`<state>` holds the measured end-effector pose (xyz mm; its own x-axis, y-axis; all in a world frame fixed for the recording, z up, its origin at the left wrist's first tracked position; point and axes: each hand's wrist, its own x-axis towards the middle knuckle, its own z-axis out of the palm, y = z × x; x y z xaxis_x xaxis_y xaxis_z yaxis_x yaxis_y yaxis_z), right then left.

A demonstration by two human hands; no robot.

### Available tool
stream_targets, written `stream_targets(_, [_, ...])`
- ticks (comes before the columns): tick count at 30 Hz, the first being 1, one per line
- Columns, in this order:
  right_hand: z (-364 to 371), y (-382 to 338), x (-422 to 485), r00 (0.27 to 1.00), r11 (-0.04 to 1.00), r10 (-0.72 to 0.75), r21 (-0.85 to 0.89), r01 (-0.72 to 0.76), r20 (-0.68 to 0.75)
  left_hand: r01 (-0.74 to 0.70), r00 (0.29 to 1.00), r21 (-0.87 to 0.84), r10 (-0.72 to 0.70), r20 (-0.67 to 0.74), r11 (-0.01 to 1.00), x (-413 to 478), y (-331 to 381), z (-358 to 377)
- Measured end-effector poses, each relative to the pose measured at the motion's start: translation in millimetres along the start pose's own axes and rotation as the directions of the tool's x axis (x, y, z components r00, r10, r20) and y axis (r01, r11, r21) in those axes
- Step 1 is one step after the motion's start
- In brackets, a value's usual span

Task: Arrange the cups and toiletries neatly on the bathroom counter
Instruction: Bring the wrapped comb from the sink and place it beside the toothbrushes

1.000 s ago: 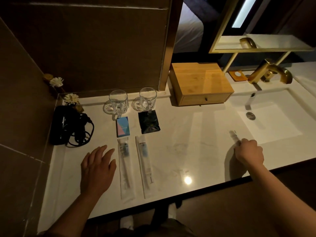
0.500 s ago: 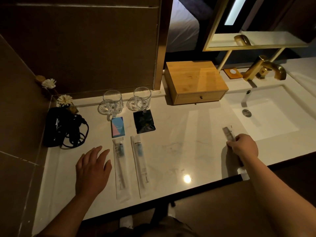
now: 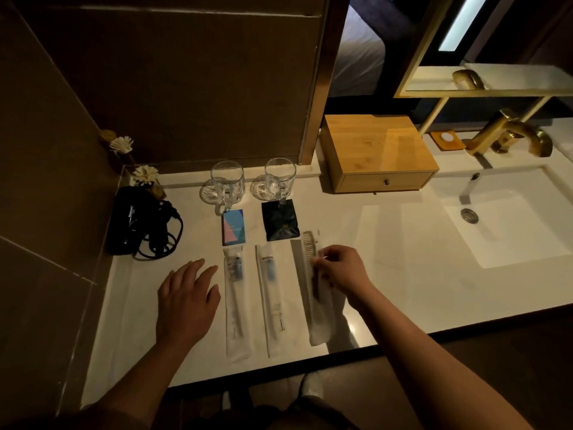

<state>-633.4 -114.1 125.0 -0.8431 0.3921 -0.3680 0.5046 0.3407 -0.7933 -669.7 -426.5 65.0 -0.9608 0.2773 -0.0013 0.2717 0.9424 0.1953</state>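
The packaged comb [image 3: 308, 248] lies on the worktop [image 3: 403, 259] just in front and right of the black sachet [image 3: 280, 220], long axis front to back, with its tan toothed end pointing towards the sachet. Its white sleeve and the pinching right hand [image 3: 344, 268] hide its lower half. The left hand [image 3: 186, 299] lies flat, fingers straight, front-left of the sachet.

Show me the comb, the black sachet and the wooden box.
comb [image 3: 308, 247], head view, toothed upper end.
black sachet [image 3: 280, 221], head view, packet's middle.
wooden box [image 3: 376, 147], head view, top face.
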Motion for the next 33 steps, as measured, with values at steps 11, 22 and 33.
stream_targets(11, [18.3, 6.8, 1.3, 0.990, 0.935, -0.107, -0.348, 0.069, -0.092, 0.002, 1.000, 0.001, -0.002, 0.014, 1.000, 1.0, -3.2, 3.4])
stream_targets(22, [38.6, 5.9, -3.8, 0.985, 0.871, -0.124, -0.489, 0.049, -0.122, 0.000, 1.000, 0.001, 0.000, 0.013, 1.000, -0.3, -1.1, -0.2])
stream_targets(33, [52.8, 5.1, -5.0, 0.980, 0.845, -0.179, -0.523, 0.108, -0.086, 0.004, 1.000, 0.004, -0.004, 0.016, 1.000, -0.1, -1.0, -0.3])
